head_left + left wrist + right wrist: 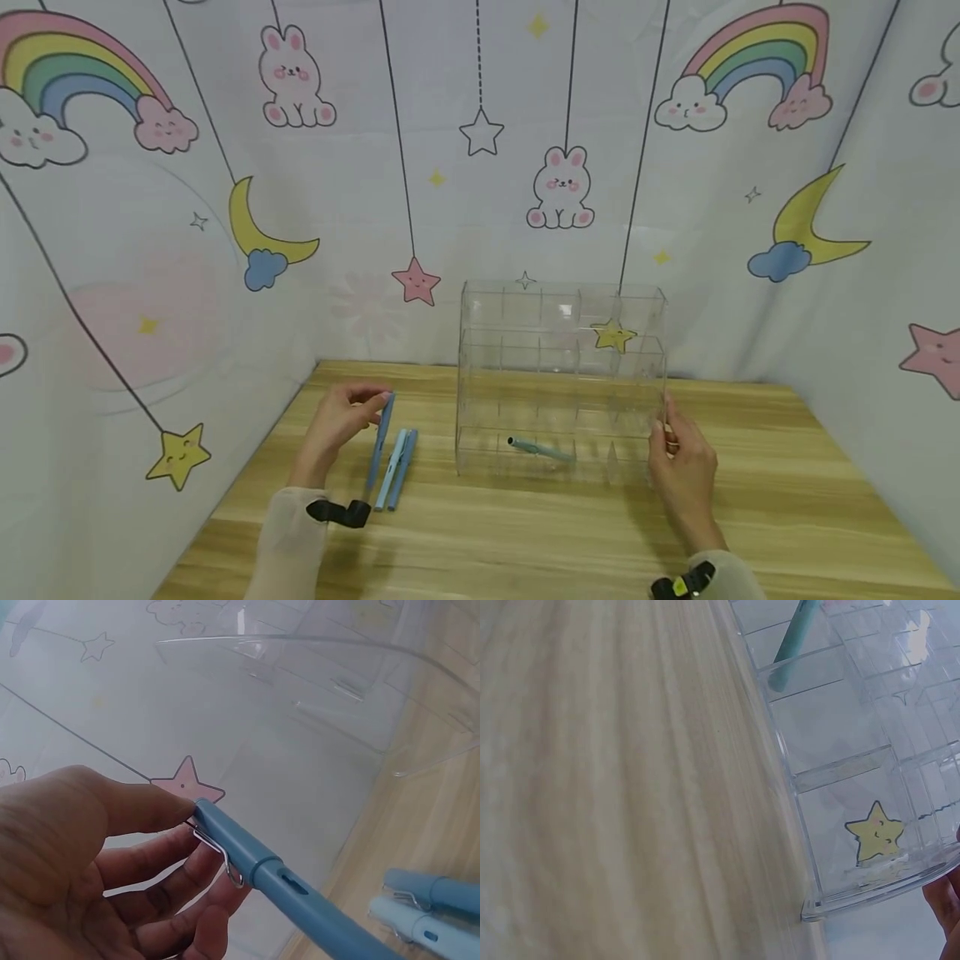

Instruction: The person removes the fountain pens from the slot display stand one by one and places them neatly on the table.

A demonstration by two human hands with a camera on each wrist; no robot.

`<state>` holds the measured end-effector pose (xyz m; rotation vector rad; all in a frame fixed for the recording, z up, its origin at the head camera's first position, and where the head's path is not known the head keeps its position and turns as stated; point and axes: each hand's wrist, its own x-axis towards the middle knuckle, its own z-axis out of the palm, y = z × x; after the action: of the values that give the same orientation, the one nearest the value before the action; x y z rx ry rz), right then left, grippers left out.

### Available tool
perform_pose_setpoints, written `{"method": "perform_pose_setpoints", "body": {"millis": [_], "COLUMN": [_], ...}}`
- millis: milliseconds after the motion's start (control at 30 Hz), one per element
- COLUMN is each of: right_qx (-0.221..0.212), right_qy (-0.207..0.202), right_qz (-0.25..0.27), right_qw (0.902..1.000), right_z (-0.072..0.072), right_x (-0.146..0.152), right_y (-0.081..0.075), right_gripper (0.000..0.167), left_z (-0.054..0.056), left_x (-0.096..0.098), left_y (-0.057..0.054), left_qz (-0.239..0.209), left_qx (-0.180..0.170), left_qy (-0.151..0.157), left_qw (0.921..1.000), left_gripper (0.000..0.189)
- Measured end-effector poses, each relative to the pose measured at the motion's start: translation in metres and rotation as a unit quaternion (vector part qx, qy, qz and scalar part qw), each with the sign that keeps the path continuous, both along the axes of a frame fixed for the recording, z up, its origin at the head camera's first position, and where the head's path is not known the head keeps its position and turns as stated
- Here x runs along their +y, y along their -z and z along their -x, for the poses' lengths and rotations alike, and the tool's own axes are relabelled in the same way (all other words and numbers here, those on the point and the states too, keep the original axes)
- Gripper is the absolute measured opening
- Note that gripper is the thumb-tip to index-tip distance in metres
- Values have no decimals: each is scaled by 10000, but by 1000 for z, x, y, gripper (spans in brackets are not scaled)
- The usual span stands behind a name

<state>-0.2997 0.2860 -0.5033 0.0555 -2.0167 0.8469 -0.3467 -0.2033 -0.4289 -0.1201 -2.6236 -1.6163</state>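
In the head view my left hand (337, 429) pinches a blue pen (381, 437) near its upper end, with the pen tilted over the table. The left wrist view shows thumb and fingertips at the clip end of its cap. Beside it a light blue pen (391, 471) and a darker blue pen (404, 471) lie side by side. My right hand (686, 471) grips the right side of a clear plastic organizer (460, 392) with several compartments. A teal pen (542, 450) lies slanted in its lowest row, also visible in the right wrist view.
The organizer stands towards the back of the wooden table (525, 542). Behind and at both sides hangs a white cloth (360, 200) printed with rainbows, rabbits, moons and stars. A yellow star (613, 336) shows through the organizer's clear walls.
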Motion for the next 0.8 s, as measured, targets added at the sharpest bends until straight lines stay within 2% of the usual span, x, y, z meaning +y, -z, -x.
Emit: {"method": "perform_pose_setpoints", "body": {"millis": [200, 433, 700, 800], "right_qx": [27, 34, 113, 127], "right_qy": [73, 20, 45, 40], "right_qz": [-63, 12, -34, -60], "right_qw": [10000, 10000, 9999, 9999], "right_z": [0, 0, 0, 0], "right_x": [-2, -2, -2, -2], "right_y": [-1, 0, 1, 0], "right_gripper": [51, 50, 51, 52], "left_z": [-4, -6, -7, -8], "left_x": [-4, -6, -7, -8], "left_y": [-2, -6, 6, 9], "left_qz": [141, 269, 264, 270], "left_qx": [-177, -181, -318, -396], "left_qy": [-25, -7, 229, 223], "left_qw": [9997, 9995, 9989, 9986], "left_gripper": [38, 37, 29, 29]}}
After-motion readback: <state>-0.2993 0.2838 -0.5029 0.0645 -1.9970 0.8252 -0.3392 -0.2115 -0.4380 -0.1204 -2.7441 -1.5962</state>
